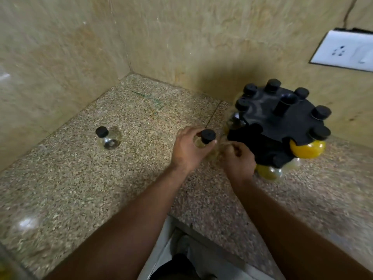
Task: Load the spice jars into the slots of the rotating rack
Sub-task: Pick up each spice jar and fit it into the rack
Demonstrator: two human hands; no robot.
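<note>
Spice jar [207, 136], a rounded clear-glass body under a black cylindrical cap, is held in the left hand [186, 152], whose fingers and thumb curl round the glass just below the cap. It hangs close to the left edge of the rotating rack [262, 111], a black plastic disc with notched slots round a central post. Black-capped jars already fill several slots, among them a yellow-filled jar [307, 148] at the near right. The right hand [240, 161] lies between the held jar and the rack, its fingers curled; blur hides whether it grips anything. A second loose jar [107, 138] stands well to the left on the speckled stone counter [80, 188], in the corner of beige marbled walls [181, 37].
</note>
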